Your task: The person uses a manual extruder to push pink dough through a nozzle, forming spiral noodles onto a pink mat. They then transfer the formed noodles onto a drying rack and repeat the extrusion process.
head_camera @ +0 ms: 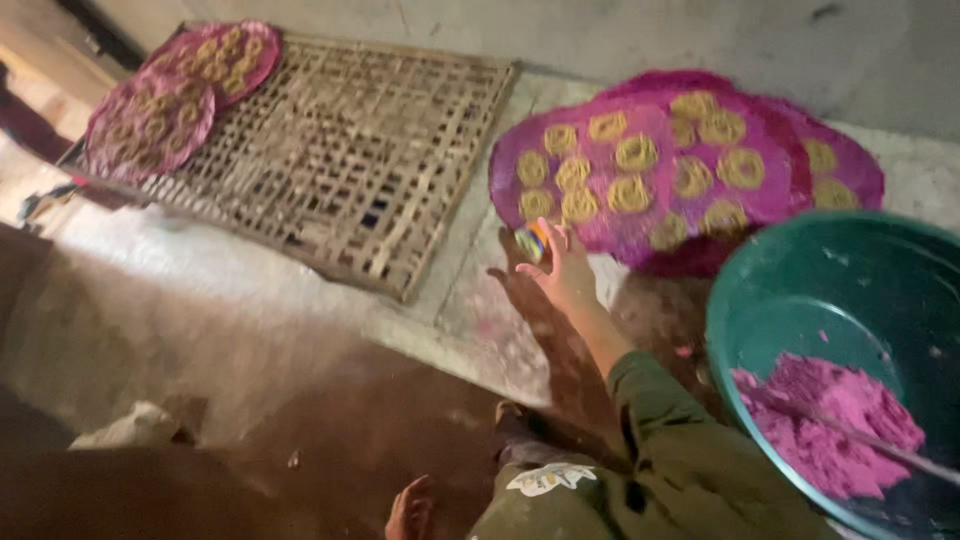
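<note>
My left hand (566,272) reaches forward from a green sleeve and grips a small colourful object (532,241) with blue, yellow and orange on it. It hovers at the near edge of a round pink mat (600,210) covered with several yellowish coiled rings (630,192). More pink mats (850,170) with rings overlap behind it to the right. A green basin (790,290) at the right holds a lump of pink dough (825,420) with a thin utensil handle (900,450) lying in it. My right hand is out of view.
A woven bamboo lattice tray (350,170) lies at the upper left and carries two more round pink mats (150,120) with rings. The ground is pale concrete (200,270) turning to dark brown floor. My bare foot (410,510) and green-clad knee show at the bottom.
</note>
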A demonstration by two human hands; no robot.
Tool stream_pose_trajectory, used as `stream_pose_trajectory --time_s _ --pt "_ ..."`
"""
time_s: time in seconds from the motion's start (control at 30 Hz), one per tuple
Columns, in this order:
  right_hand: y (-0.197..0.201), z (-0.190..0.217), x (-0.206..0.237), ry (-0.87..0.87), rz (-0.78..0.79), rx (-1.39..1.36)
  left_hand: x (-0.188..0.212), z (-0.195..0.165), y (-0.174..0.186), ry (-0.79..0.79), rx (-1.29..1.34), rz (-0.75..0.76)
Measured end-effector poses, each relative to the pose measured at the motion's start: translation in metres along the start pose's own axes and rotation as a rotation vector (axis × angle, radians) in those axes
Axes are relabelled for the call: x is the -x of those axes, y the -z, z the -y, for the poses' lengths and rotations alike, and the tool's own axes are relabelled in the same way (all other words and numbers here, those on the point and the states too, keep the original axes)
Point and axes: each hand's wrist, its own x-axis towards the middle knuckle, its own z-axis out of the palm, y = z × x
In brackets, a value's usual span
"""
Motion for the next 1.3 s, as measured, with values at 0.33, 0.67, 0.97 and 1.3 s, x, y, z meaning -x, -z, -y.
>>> stream_pose_trajectory --time_s 0.33,0.67,0.97,1.3 --pt "-0.024 -0.035 -0.016 -0.433 0.120 0.035 -0.184 -0.070 0.096 -0.184 -0.214 -0.009" --pt "-0.025 0.047 -0.071 -0.481 -0.020 -0.002 -0.357 -0.195 0.172 -0.463 -0.324 0.072" --pt "-0.203 0.033 -0.192 -0.253 0.020 0.843 -0.521 -0.182 0.302 -0.733 -0.284 0.150" --pt "-0.202 0.079 -0.231 -0.672 0.294 0.869 -0.656 -0.165 0.422 -0.730 -0.220 0.170"
